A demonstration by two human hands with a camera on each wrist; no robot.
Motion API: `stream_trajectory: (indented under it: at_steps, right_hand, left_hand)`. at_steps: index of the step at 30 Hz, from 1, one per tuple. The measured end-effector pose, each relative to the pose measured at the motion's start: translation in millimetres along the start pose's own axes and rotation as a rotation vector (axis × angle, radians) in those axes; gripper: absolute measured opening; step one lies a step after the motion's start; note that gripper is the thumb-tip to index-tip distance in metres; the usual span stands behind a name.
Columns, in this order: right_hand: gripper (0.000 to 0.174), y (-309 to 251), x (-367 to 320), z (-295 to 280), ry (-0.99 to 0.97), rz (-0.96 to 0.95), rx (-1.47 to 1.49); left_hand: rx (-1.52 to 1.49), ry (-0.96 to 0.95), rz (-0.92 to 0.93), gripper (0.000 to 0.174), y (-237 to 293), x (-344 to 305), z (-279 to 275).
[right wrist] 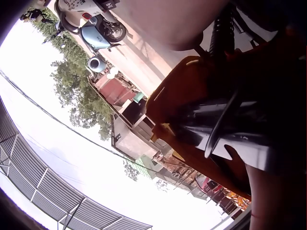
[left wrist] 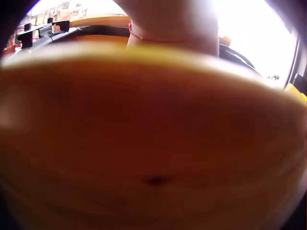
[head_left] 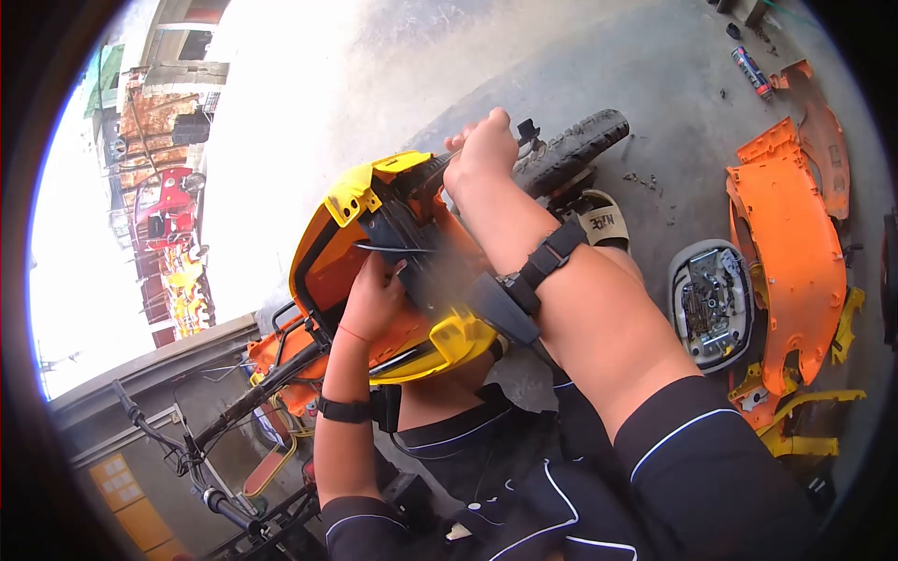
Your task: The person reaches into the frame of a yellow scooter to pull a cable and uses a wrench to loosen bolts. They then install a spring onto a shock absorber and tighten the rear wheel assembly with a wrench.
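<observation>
A motorbike body shell with yellow panels point(head_left: 351, 192) and an orange inside lies in front of the person, a dark part point(head_left: 388, 229) within it. My left hand point(head_left: 377, 292) reaches into the shell beside a thin black cable point(head_left: 398, 249); its fingertips are partly hidden. In the right wrist view a shiny black piece point(right wrist: 247, 148) and the cable point(right wrist: 223, 120) sit close to that hand. My right hand point(head_left: 486, 154) is at the shell's far end, near the front tyre point(head_left: 580, 145), fingers bent; I cannot tell what it holds. The left wrist view is mostly a blurred orange panel point(left wrist: 153, 120).
On the floor at right lie a large orange panel point(head_left: 795, 252), a grey tray of screws and small parts point(head_left: 716, 304), yellow pieces point(head_left: 804, 439) and a spray can point(head_left: 751, 73). Handlebars point(head_left: 201, 467) stand at lower left. A sandalled foot point(head_left: 603, 220) is near the tyre.
</observation>
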State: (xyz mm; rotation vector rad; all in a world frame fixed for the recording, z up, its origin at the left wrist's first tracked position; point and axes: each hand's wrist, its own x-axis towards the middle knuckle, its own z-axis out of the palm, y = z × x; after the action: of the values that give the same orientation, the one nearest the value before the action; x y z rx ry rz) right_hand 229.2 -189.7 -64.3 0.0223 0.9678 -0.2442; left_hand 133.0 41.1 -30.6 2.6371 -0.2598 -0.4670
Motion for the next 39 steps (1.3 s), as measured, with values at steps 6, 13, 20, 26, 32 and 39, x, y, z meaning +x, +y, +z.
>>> stream_trajectory:
  at_steps: [6, 13, 20, 26, 32, 39]
  right_hand:
    - [0.021, 3.3, 9.4, -0.6, -0.068, 0.036, 0.028]
    - [0.027, -11.8, 13.2, 0.9, -0.152, 0.219, 0.016]
    - [0.035, -20.7, 16.4, -0.5, -0.325, 0.228, -0.206]
    - [0.058, -30.0, 11.7, 3.6, -0.242, 0.322, -0.140]
    - [0.062, -33.9, 28.2, 4.1, -0.446, 0.425, -0.280]
    - [0.058, -18.6, 32.9, -3.9, -0.637, 0.128, -0.323]
  left_hand:
    - [-0.003, -0.005, 0.280, 0.026, -1.4, 42.0, 2.4]
    - [0.459, 0.210, 0.288, 0.026, 19.7, 68.4, -2.6]
    - [0.316, 0.106, 0.465, 0.026, 10.9, 65.2, -10.6]
    - [0.591, -0.036, 0.054, 0.010, 62.7, -10.5, -60.4]
    - [0.136, 0.223, 0.408, 0.020, 112.9, -20.2, -72.4]
    - [0.058, 0.075, 0.882, 0.024, 149.6, 27.5, -19.1]
